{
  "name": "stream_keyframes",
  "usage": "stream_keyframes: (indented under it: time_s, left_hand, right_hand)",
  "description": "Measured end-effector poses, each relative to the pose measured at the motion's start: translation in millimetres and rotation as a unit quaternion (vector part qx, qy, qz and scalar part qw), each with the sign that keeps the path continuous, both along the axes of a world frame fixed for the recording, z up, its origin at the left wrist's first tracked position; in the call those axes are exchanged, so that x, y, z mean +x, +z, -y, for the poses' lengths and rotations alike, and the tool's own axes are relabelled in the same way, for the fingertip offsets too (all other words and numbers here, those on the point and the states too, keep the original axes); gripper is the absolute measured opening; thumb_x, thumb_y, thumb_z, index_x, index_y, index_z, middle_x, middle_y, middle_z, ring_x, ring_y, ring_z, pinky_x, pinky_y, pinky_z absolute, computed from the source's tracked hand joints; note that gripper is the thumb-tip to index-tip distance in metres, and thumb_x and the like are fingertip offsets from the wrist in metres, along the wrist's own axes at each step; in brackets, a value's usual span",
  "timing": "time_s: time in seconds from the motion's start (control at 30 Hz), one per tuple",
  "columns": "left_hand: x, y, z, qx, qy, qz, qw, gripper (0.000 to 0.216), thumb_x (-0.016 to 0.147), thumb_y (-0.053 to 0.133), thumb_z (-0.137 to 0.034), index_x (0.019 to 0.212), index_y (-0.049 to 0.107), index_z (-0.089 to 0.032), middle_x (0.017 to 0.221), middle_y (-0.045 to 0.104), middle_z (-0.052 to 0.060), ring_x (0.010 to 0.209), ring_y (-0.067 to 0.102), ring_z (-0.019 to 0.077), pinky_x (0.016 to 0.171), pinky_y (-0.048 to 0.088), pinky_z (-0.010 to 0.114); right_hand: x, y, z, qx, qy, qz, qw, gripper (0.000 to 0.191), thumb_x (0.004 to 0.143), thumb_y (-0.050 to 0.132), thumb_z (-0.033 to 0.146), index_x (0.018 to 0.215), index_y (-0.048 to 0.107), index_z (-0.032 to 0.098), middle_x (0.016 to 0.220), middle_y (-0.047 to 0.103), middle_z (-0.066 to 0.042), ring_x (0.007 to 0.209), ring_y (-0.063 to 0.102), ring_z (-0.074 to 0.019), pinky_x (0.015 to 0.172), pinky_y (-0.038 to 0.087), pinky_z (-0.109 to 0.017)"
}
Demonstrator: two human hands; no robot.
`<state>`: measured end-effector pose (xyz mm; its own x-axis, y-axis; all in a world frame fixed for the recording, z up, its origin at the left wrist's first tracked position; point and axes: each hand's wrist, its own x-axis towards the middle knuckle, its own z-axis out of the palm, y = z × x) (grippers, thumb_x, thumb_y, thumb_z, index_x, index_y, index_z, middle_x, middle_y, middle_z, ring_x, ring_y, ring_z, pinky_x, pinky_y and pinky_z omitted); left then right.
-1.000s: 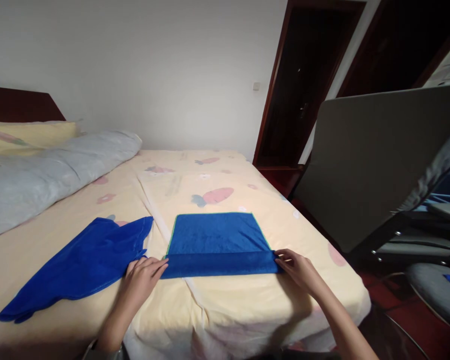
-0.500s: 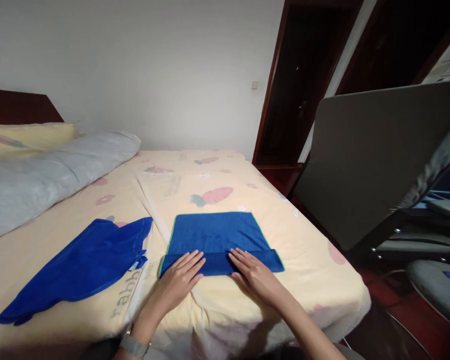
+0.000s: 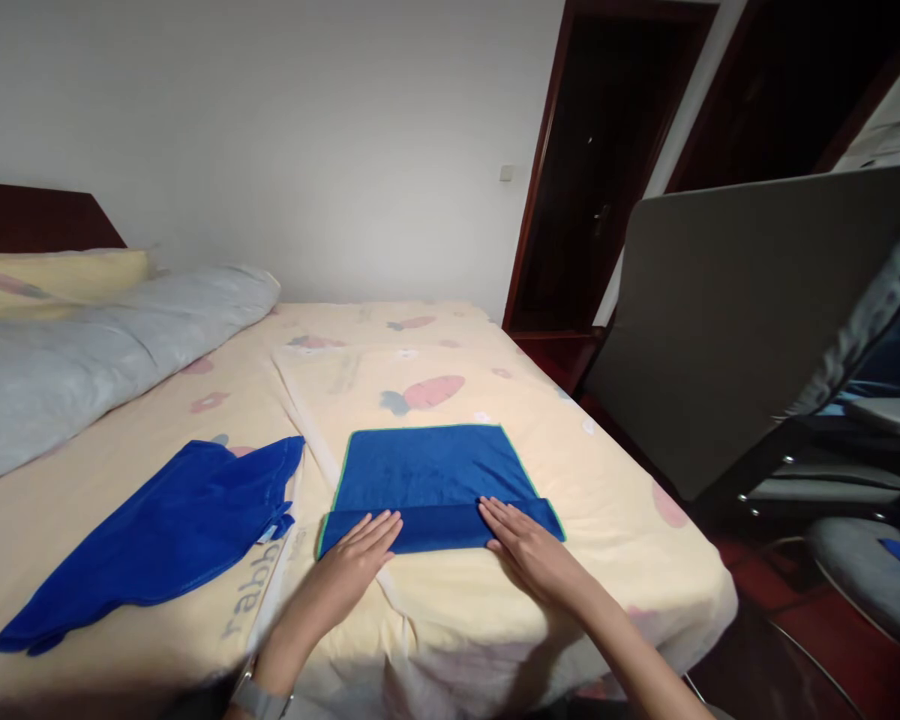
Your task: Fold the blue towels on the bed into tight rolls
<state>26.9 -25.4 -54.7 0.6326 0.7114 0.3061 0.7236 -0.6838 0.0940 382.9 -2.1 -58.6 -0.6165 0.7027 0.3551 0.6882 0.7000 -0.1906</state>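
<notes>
Cloth (image 3: 427, 465) lies on bed (image 3: 607, 500) before you: near edge turned over into band (image 3: 442, 528), rest flat, unfolded. Your left hand (image 3: 356, 565), right hand (image 3: 532, 552) on band; grip flat, pinching nothing. Rumpled second cloth (image 3: 172, 530) on your left, untouched.

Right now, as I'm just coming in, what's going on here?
A person has both hands on a green-edged cloth spread on a bed. Its near edge is folded over into a strip; the left hand presses near the strip's left end, the right hand toward its right, both flat and open. A second blue cloth lies rumpled to the left, untouched.
</notes>
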Motion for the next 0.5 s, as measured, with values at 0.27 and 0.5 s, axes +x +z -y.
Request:
stream_keyframes:
  time_s: [0.27,0.5]
  left_hand:
    - [-39.5,8.1,7.4,-0.047,0.044,0.081,0.995,0.042,0.1,0.054,-0.025,0.141,0.059,-0.035,0.145,0.06,-0.002,0.131,0.059,0.0237,0.114,0.049,0.04]
    - [-54.5,11.5,14.0,0.013,0.048,0.047,0.998,0.033,0.101,0.049,-0.024,0.125,0.072,-0.027,0.13,0.072,0.002,0.117,0.07,0.0229,0.104,0.057,0.035]
  right_hand:
    - [60.4,-10.4,-1.6,-0.02,-0.04,-0.025,0.999,0.05,0.103,0.047,0.027,0.152,0.045,0.021,0.154,0.045,-0.011,0.142,0.045,-0.0282,0.116,0.043,-0.049]
    - [75.2,-8.9,-2.6,-0.067,-0.044,-0.027,0.996,0.048,0.104,0.044,0.024,0.151,0.047,0.022,0.154,0.047,-0.008,0.14,0.046,-0.0262,0.118,0.042,-0.044]
